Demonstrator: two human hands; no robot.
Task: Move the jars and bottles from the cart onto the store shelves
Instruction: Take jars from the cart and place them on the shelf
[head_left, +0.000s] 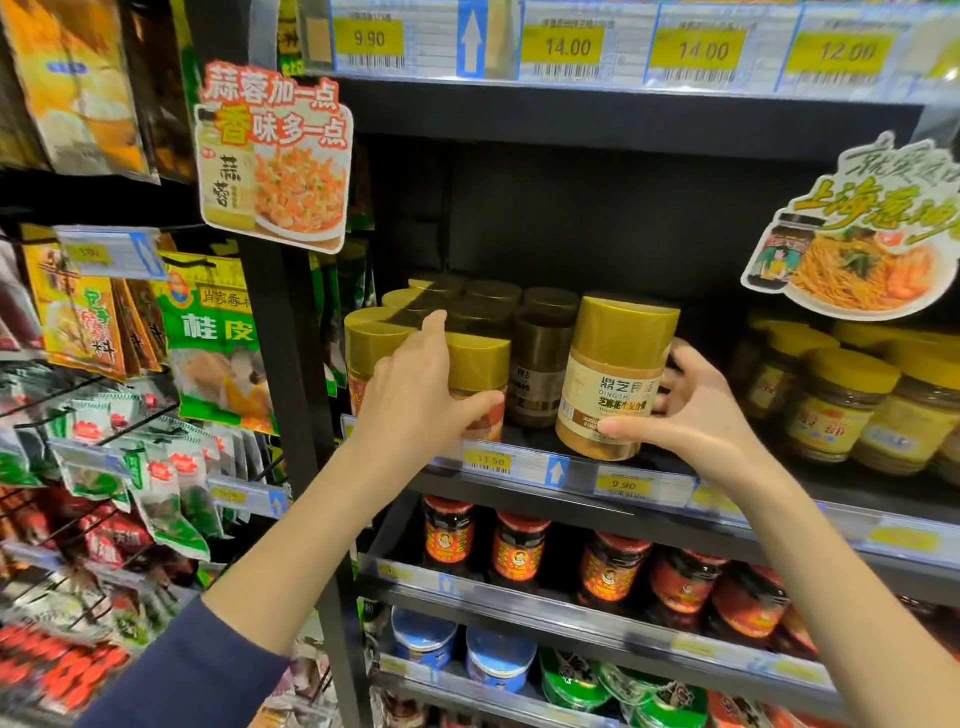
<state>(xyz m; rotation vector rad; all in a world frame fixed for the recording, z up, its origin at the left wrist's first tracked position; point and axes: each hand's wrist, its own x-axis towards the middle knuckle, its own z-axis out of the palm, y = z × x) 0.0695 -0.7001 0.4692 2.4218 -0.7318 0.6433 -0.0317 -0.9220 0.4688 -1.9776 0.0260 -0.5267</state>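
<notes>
My right hand (691, 410) grips a tan sauce jar (613, 374) with a gold lid and a cream label, tilted a little at the front edge of the middle shelf (665, 467). My left hand (415, 395) holds a gold-lidded jar (475, 374) at the shelf's front left, thumb across its lower label and a finger reaching up past its lid. Several more gold-lidded jars (457, 301) stand in rows behind and beside it. The cart is out of view.
Yellow-lidded jars (841, 400) crowd the same shelf to the right, with a dark gap behind my right hand. Red-lidded chili jars (519, 545) fill the shelf below. Hanging spice packets (208, 332) and a cardboard promo sign (275, 156) flank the left upright.
</notes>
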